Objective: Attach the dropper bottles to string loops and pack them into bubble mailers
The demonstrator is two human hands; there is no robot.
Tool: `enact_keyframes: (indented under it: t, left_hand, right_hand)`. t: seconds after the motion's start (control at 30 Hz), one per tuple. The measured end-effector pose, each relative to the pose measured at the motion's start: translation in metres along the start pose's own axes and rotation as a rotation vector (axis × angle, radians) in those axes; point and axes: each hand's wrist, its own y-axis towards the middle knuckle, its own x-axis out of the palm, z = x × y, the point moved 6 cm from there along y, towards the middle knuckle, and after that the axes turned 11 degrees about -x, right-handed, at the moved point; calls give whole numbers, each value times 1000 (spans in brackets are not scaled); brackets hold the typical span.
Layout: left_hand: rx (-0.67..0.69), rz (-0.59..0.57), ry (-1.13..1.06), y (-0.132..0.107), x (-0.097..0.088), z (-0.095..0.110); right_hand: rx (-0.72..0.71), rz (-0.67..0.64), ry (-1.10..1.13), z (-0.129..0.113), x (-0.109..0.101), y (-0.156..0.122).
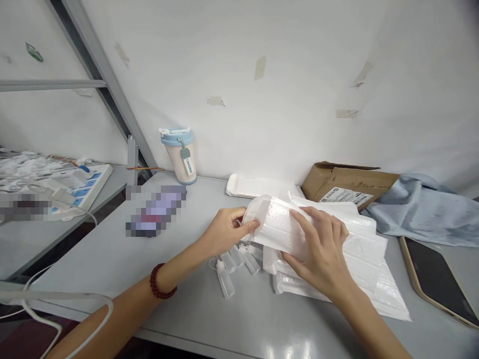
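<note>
My left hand (223, 232) pinches the open left end of a white bubble-wrap mailer bag (277, 224), fingers closed on its edge. My right hand (322, 252) grips the same bag from the right, thumb under and fingers curled over it. The bag is lifted slightly above a stack of similar white bubble bags (370, 279) on the grey table (112, 259). Several small clear plastic dropper bottles (234, 267) lie on the table just below my left hand.
A blue-lidded cup (180, 155) stands by the wall. A white tray (254, 185), a cardboard box (348, 187) and blue cloth (426, 207) sit behind the bags. A tablet (437, 276) lies at right. A power strip (80, 189) is on the left table; white cable (67, 309) runs along the near edge.
</note>
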Motion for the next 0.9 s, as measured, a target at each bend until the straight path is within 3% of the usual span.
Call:
enact_keyframes:
  t: [0.13,0.33,0.5,0.7,0.9]
  left_hand:
    - [42,83,137,-1,-9,7]
    - [-10,80,305,7,-20,-4]
    - [95,53,499,13,-16,-15]
    - [4,-85,446,18,-11,-31]
    - [-80,-75,411,24,-9,-40]
  right_hand:
    - [67,0,25,13,1,-2]
    - [129,24,91,32,0,-6]
    - [112,18,122,37,4,-9]
    - [50,33,178,37,6,-10]
    - [67,15,187,37,5,-9]
